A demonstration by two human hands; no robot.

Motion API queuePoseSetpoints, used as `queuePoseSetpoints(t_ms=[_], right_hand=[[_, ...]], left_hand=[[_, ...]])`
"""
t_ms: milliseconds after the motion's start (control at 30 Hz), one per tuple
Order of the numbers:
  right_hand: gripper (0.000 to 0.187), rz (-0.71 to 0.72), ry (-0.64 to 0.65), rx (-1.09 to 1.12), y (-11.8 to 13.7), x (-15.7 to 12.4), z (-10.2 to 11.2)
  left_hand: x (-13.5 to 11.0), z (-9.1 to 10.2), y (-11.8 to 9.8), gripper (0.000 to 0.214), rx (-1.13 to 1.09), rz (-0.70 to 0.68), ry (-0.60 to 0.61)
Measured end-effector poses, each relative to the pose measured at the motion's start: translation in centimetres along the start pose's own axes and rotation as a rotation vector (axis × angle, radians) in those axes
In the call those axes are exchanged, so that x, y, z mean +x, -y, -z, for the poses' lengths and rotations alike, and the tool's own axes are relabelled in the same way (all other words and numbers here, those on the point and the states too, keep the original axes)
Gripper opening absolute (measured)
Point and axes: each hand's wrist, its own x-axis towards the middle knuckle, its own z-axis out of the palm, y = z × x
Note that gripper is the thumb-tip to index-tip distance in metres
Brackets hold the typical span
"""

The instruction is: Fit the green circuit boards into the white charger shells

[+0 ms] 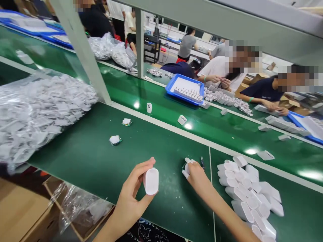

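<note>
While the left hand (137,188) grasps a white shell (151,182) at the lower centre of the frame, this shell looks light, stiff, perhaps slippery; its side walls suit holding. Right of centre, the right hand (196,174) partly covers a small part (184,167); I cannot tell if it pinches. Farther, left of centre, a small board (115,139) seems fragile.

The right hand (196,172) partly hides a small dark item (184,167), too covered to identify. The left edge cuts off the big plastic bag (42,111), the bottom edge the pile of white cases (252,202); details of the parts (189,93) in the blue tray (183,82) are too small to tell.
</note>
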Motion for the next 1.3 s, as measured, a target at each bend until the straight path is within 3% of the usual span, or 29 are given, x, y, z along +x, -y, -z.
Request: queuePoseSetpoints(t_ms=[167, 300, 433, 567, 633, 700, 767, 867, 1000, 1133, 1200, 1300], right_hand=[[0.007, 0.011, -0.098, 0.216, -0.5, -0.3, -1.4], [0.014, -0.032, -0.167, 0.44, -0.4, -1.3, -1.9], [0.028, -0.004, -0.168, 0.697, -0.1, -3.3, -0.8], [0.038, -0.092, -0.25, 1.375, 1.0, -6.2, 0.7], [0.039, -0.164, -0.387, 1.707, 2.2, -7.6, 0.9], [0.038, -0.2, -0.574, 1.826, 3.6, -8.6, 0.7], [0.036, -0.23, -0.726, 1.832, 5.0, -9.2, 0.3], [0.032, -0.202, -0.85, 1.708, 6.3, -9.0, 0.2], [0.034, -0.143, -0.915, 1.521, 6.6, -8.2, 1.3], [0.034, -0.089, -0.966, 1.425, 6.3, -7.8, 2.3], [0.033, -0.032, -0.979, 1.423, 6.1, -8.1, 2.7], [0.031, 0.068, -0.969, 1.39, 5.9, -9.0, 3.5]], left_hand=[[-0.1, 0.7, -0.9, 0.049, -0.045, -0.034, 0.022], [-0.5, 0.3, -1.3, 0.051, -0.1, 0.076, 0.02], [0.4, -1.0, -1.3, 0.051, -0.277, 0.21, 0.057], [1.4, -3.4, -0.5, 0.048, -0.379, 0.44, 0.302], [1.3, -4.9, 0.1, 0.044, -0.266, 0.513, 0.385], [0.6, -6.5, 0.7, 0.043, -0.146, 0.519, 0.406], [-0.4, -7.8, 1.1, 0.044, -0.128, 0.455, 0.423], [-1.3, -8.3, 0.5, 0.043, -0.154, 0.306, 0.512], [-0.7, -7.2, -1.5, 0.044, -0.107, 0.144, 0.65], [0.4, -5.9, -2.7, 0.043, 0.042, 0.109, 0.711], [0.6, -5.5, -2.8, 0.05, 0.07, 0.104, 0.673], [0.7, -5.3, -2.6, 0.053, 0.0, 0.062, 0.515]])
